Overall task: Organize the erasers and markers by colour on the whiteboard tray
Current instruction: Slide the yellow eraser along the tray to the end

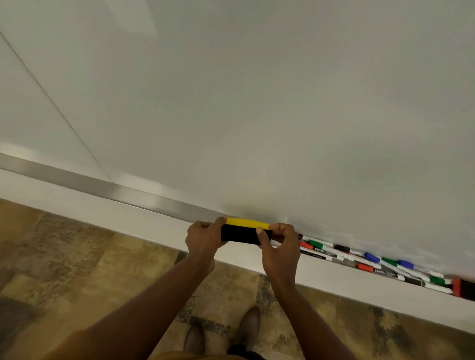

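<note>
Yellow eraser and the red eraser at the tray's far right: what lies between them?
In the head view, a jumble of markers with red, green, blue and black caps fills the tray between the yellow eraser, held at both ends, and the red eraser.

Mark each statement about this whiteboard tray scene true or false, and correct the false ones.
1. Both hands hold the yellow eraser. True: the left hand grips one end, the right hand the other.
2. The markers lie left of the eraser. False: they lie to its right, in the tray.
3. All marker caps are blue. False: red, green, blue and black caps show.
4. A red eraser sits at the far right. True.
</note>
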A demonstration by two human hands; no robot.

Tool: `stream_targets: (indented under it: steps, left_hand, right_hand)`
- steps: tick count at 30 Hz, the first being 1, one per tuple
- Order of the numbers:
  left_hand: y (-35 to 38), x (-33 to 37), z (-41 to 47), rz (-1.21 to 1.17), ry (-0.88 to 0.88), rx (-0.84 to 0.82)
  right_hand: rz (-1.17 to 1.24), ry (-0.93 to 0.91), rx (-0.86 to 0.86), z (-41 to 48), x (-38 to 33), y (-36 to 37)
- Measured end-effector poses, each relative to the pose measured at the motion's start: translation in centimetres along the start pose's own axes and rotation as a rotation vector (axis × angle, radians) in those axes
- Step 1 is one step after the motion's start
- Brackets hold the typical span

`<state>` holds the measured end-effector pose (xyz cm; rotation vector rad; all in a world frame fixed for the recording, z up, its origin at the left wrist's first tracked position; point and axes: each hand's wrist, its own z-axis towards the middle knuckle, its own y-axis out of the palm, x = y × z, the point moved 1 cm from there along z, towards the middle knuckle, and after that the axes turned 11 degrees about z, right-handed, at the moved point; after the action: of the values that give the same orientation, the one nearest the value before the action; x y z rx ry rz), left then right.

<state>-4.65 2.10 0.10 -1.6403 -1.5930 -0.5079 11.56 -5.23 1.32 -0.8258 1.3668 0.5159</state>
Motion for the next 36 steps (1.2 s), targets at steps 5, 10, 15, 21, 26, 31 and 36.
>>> stream_targets:
  steps: [5, 10, 15, 21, 26, 31, 36]
  left_hand:
    - [-0.5, -0.4, -0.1, -0.19, 0.04, 0.002]
    - [-1.5, -1.2, 0.1, -0.29, 0.134, 0.006]
    - [-3.6, -1.8, 0.0, -0.275, 0.164, 0.095]
    - [-7.1, -2.3, 1.7, -0.133, 0.203, 0.189]
    - [-10.1, -1.3, 3.5, 0.181, 0.276, 0.288]
    - [-13.8, 1.3, 5.9, 0.182, 0.274, 0.293]
    - [-16.0, 3.2, 8.9, 0.267, 0.329, 0.241]
  right_hand:
    - [0.259, 0.266, -0.047, 2.0, 1.8, 0.2]
    - [0.399, 0.484, -0.209, 3.0, 2.5, 0.6]
    - [0.436, 0.534, -0.375, 2.3, 2.7, 1.7]
    - [0.319, 0.388, -0.396, 0.0, 1.5, 5.3]
    - [0.191, 0.231, -0.377, -1.2, 0.3, 9.3]
    - [0.102, 0.184, -0.38, -0.8, 0.0, 14.1]
    - [-0.032, 0.094, -0.351, -0.2, -0.1, 17.9]
